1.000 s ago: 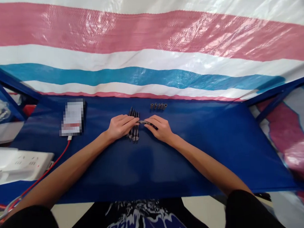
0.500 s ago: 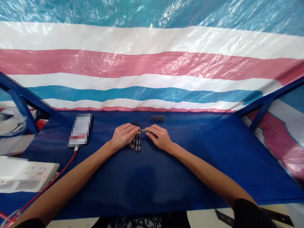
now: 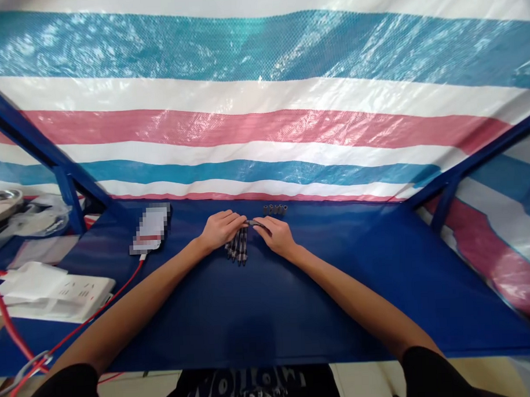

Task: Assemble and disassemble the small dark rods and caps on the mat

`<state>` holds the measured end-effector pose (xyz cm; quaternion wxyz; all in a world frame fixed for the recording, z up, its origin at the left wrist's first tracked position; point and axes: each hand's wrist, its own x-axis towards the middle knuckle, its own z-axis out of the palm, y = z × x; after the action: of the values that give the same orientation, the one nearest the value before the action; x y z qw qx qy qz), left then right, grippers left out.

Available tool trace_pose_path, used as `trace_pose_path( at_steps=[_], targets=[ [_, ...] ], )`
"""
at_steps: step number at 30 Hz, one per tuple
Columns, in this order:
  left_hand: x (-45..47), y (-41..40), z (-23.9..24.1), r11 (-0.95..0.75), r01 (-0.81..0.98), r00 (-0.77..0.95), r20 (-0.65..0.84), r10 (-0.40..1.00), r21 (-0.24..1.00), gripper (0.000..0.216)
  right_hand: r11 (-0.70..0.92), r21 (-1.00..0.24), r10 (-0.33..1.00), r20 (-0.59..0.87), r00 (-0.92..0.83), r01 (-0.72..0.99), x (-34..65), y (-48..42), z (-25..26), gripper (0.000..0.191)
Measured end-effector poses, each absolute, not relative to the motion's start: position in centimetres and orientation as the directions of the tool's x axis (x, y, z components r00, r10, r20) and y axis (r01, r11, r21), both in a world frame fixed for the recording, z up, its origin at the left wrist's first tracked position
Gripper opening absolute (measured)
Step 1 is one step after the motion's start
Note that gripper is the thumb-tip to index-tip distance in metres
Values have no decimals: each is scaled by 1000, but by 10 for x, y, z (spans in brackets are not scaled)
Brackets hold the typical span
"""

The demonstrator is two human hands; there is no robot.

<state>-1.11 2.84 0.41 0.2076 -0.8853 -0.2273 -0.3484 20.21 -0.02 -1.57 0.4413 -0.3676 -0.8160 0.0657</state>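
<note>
My left hand (image 3: 220, 229) and my right hand (image 3: 275, 236) meet over the blue table (image 3: 359, 276). Between their pinched fingertips they hold one thin dark pen-like stick (image 3: 252, 222), lying crosswise. Just below the fingers a bundle of several similar dark sticks (image 3: 238, 250) rests on the table, partly under my left hand. A short row of small dark caps (image 3: 274, 209) stands a little beyond my right hand, near the table's back edge.
A phone-like device (image 3: 151, 236) with a red cable (image 3: 99, 308) lies left of my hands. A white power strip (image 3: 63, 292) sits at the left edge, metal dishes (image 3: 4, 203) behind it. A striped tarp (image 3: 262, 123) walls the back; blue frame bars (image 3: 468, 168) flank the table.
The camera has tilted upward, so more of the tarp shows and the table sits lower in view. Both hands keep the same hold on the stick.
</note>
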Motion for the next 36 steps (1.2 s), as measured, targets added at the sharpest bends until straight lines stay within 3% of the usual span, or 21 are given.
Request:
trace_pose_path(
  at_steps=[9, 18, 36],
  targets=[
    [-9, 30, -7, -829, 559, 530, 763, 370, 14, 18, 700, -447, 674, 673, -305, 557, 203, 2, -17, 27],
    [-6, 25, -9, -841, 539, 568, 759, 318, -52, 16, 756, -412, 623, 692, -365, 509, 205, 2, -16, 23],
    [-6, 25, -11, -825, 564, 565, 746, 352, -38, 25, 745, -423, 641, 666, -381, 516, 205, 1, -17, 25]
  ],
)
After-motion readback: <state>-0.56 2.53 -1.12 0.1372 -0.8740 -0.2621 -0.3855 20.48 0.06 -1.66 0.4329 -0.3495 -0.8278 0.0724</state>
